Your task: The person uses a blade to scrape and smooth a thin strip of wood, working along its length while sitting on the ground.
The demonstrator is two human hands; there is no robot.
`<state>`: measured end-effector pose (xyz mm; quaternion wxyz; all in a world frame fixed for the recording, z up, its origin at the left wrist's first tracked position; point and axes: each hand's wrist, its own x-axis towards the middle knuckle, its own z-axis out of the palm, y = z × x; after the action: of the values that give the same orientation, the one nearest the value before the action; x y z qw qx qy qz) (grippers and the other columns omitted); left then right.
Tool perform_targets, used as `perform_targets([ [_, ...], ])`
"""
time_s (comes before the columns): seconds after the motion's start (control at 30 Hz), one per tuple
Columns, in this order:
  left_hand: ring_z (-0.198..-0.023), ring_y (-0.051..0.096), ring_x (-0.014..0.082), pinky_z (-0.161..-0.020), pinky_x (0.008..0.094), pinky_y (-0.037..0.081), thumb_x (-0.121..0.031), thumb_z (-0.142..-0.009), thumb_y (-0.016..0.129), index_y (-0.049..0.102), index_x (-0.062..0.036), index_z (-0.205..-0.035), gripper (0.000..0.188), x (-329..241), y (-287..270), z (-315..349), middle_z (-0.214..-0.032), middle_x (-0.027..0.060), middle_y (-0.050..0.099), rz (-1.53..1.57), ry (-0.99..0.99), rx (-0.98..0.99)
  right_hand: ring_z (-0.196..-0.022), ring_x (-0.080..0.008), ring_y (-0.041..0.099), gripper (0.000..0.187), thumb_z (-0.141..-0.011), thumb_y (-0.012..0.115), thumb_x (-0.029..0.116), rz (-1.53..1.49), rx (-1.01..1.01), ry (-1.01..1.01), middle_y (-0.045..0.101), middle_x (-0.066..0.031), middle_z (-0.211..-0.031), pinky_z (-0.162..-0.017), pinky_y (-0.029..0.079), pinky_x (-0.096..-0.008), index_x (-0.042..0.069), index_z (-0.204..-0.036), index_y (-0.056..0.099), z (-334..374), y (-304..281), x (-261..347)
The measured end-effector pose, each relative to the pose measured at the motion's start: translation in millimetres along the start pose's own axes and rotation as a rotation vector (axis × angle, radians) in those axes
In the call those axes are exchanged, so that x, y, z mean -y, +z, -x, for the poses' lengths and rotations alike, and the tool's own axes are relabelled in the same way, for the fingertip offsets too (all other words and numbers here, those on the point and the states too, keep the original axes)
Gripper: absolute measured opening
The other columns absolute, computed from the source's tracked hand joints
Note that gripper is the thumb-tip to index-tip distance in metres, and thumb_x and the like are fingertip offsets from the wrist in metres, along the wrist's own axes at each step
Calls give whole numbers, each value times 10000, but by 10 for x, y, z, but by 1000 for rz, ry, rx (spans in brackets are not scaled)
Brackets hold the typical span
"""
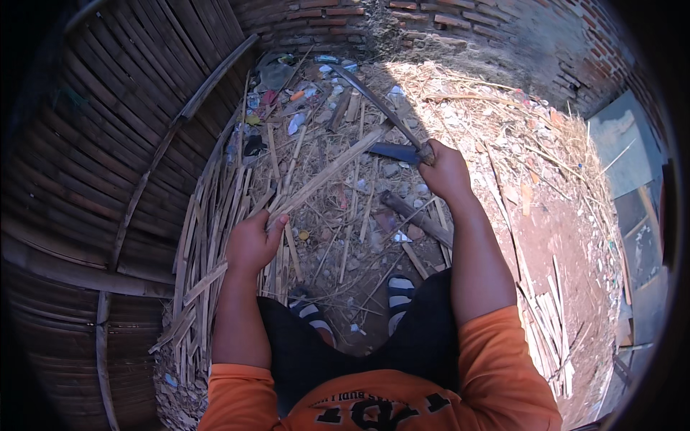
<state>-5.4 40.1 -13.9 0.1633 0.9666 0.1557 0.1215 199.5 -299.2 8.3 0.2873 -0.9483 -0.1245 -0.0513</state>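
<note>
My left hand (255,241) is closed around the lower end of a long pale bamboo strip (327,171), which slants up and away to the right. In my right hand (445,172) is the handle of a machete (377,104) with a long, slim blade. That blade points up and to the left, curving toward its tip, and passes close to the strip's far end; whether they touch I cannot tell. Just below the machete, beside my right hand, shows a flat dark blue-grey piece (394,151), its kind unclear.
Split bamboo strips (188,248) pile up along a woven bamboo wall (129,144) at left. Litter and straw cover the ground, with a thick dark wood piece (417,217) before my sandalled feet. A brick wall (474,29) closes the far side. Grey panels (640,223) lean at right.
</note>
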Motion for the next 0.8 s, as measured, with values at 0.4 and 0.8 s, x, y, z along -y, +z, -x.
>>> perform_targets([
  [0.4, -704, 669, 414, -618, 522, 503, -630, -950, 623, 621, -56, -836, 585, -294, -64, -49, -714, 171, 653, -114, 98, -47, -702, -183, 624, 301, -892, 763, 160, -1171, 49, 255, 732, -127, -1039, -655, 526, -353, 19, -1113, 615, -81, 182, -145],
  [0.8, -889, 715, 289, -761, 432, 544, -524, -697, 924, 675, -47, -1150, 704, -737, -454, 20, -949, 154, 707, 49, 23, 265, -667, -130, 551, 225, -937, 666, 39, -1946, -260, 257, 674, -141, -1089, -634, 493, -312, 25, -1130, 552, 69, -4, -73],
])
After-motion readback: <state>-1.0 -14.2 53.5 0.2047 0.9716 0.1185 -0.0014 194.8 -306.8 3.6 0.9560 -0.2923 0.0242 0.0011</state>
